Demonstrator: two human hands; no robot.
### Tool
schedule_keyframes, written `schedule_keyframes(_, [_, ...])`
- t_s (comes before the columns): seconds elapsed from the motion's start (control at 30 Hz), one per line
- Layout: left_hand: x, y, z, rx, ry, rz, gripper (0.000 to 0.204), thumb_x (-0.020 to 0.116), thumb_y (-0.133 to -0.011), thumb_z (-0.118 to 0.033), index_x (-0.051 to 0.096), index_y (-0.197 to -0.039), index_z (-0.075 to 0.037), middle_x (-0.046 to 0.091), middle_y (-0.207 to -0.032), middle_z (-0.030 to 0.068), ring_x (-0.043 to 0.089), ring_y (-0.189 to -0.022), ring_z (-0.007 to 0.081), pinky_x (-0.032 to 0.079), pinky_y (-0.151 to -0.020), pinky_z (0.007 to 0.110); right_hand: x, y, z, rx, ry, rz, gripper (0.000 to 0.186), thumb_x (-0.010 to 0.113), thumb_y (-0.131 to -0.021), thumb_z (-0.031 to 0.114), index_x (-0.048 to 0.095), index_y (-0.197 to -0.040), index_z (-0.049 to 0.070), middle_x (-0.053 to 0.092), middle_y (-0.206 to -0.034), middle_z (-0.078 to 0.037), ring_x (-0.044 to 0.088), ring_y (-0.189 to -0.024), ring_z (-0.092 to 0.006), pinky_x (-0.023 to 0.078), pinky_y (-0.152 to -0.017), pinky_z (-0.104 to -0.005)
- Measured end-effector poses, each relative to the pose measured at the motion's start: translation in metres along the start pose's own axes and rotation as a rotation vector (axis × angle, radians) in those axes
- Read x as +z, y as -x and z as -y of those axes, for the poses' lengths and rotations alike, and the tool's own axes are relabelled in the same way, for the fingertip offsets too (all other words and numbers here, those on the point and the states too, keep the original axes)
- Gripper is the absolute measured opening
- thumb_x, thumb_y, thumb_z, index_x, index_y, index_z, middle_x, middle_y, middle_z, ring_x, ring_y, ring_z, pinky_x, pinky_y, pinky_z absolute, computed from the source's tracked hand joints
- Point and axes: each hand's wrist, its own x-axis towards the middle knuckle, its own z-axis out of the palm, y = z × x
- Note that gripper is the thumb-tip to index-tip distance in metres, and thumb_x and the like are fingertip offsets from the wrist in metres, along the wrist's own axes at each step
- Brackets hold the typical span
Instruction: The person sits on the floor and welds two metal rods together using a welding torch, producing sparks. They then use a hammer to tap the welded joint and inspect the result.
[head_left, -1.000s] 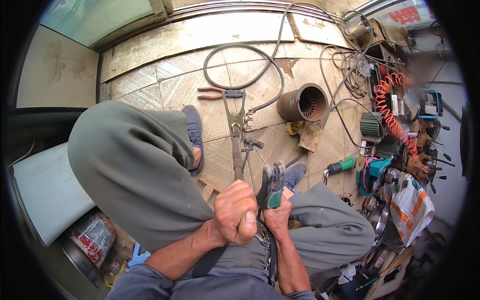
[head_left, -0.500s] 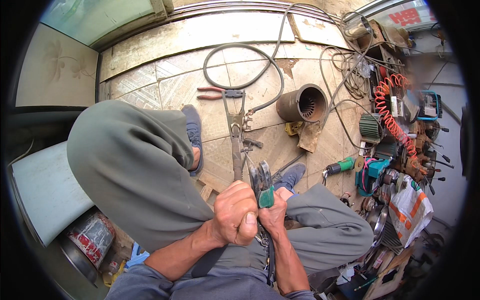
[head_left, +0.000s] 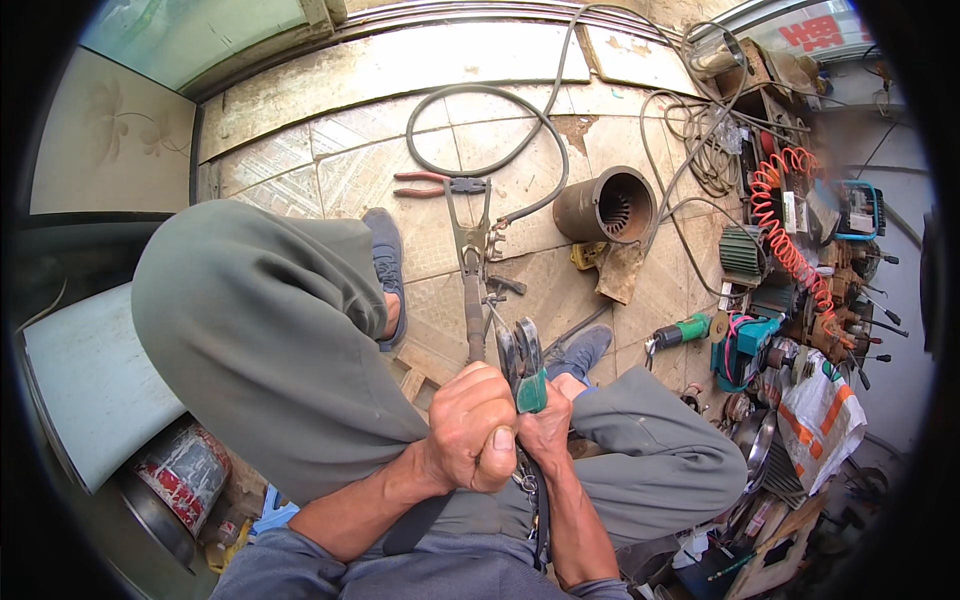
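Note:
My left hand (head_left: 470, 425) is closed around the handle of a long metal tool (head_left: 473, 310), which reaches forward over the tiles and has fittings at its far end. My right hand (head_left: 545, 425), just beside it, grips a green-and-black hand tool (head_left: 530, 388) pointing upward; its lower part is hidden behind my fingers. Red-handled pliers (head_left: 420, 184) lie across the long tool's far end. A black hose (head_left: 525, 208) runs from the fittings into a loop. A small dark hammer-like piece (head_left: 510, 285) is beside the long tool's shaft.
A hollow rusty cylinder (head_left: 576, 210) lies right of the hose. A green angle grinder (head_left: 690, 330), a coiled orange hose (head_left: 766, 205), a teal machine (head_left: 740, 350) and assorted parts crowd the right side. A dented bucket (head_left: 178, 475) stands lower left. Boards (head_left: 400, 60) line the doorway.
The green-and-black tool in my right hand has tilted slightly left and upward. My left hand has stayed in about the same place.

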Motion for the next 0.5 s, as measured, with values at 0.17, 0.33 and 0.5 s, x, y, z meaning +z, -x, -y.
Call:
schedule_keyframes(0.17, [0.0002,-0.0011,-0.0012,-0.001,0.004,-0.009,0.023,0.047,-0.087,-0.012,0.044,-0.065,-0.005,0.046,-0.060,0.0078,0.045,-0.053,0.0241,0.039,-0.054,0.039,0.0004,-0.0004,0.0009,0.003,-0.004,0.002,0.004,0.068,-0.081,0.002,0.064,-0.082,0.000,0.063,-0.066,-0.013,0.062,-0.059,-0.0174,0.050,-0.057,-0.0364])
schedule_keyframes(0.33, [-0.0009,-0.0007,-0.0014,-0.010,-0.004,0.006,0.023,0.047,-0.087,-0.012,0.044,-0.065,-0.006,0.046,-0.061,0.0074,0.045,-0.053,0.0236,0.039,-0.054,0.039,-0.0003,-0.0008,0.0040,0.023,-0.006,0.003,0.003,0.067,-0.081,0.002,0.064,-0.082,0.001,0.064,-0.066,-0.012,0.062,-0.059,-0.0160,0.050,-0.057,-0.0353])
schedule_keyframes(0.5, [-0.0006,0.0056,-0.0009,-0.058,0.037,-0.002,0.016,0.054,-0.077,-0.011,0.046,-0.065,-0.004,0.041,-0.064,0.0110,0.041,-0.054,0.0284,0.035,-0.053,0.042,-0.0012,0.0044,-0.0039,0.182,0.068,0.070,0.008,0.065,-0.080,0.004,0.068,-0.086,0.002,0.067,-0.067,-0.007,0.062,-0.060,-0.0126,0.051,-0.058,-0.0347])
